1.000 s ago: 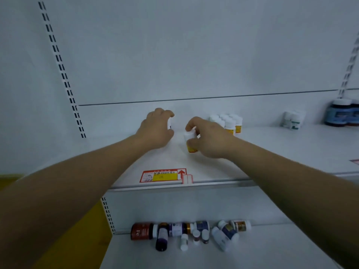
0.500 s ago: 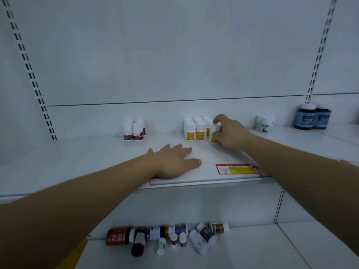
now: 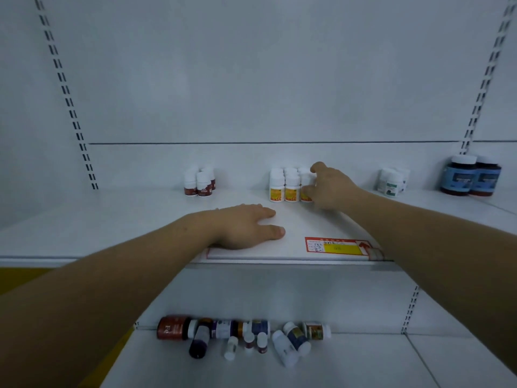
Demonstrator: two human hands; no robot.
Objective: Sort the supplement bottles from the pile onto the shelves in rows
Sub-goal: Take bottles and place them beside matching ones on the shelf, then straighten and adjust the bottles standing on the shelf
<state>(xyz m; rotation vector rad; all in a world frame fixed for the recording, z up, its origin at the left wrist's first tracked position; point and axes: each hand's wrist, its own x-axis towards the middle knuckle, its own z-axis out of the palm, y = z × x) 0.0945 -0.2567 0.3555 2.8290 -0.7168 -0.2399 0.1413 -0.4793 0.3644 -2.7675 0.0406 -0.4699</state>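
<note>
My right hand (image 3: 331, 187) grips a small white bottle with a yellow label (image 3: 305, 187), standing at the right end of a block of like yellow-label bottles (image 3: 284, 184) on the upper shelf (image 3: 140, 219). My left hand (image 3: 246, 226) lies flat and empty on that shelf, palm down, near its front edge. On the lower shelf (image 3: 363, 365) lies the pile of mixed bottles (image 3: 240, 336), most on their sides.
Red-label white bottles (image 3: 199, 182) stand left of the yellow group. Green-label white bottles (image 3: 391, 182) and two big dark bottles with blue labels (image 3: 470, 176) stand to the right. A red and yellow price tag (image 3: 335, 245) lies at the shelf front.
My left hand let go of a bottle at the red-label group and now rests flat on the shelf. My right hand carried its yellow-label bottle to the yellow group's right end.
</note>
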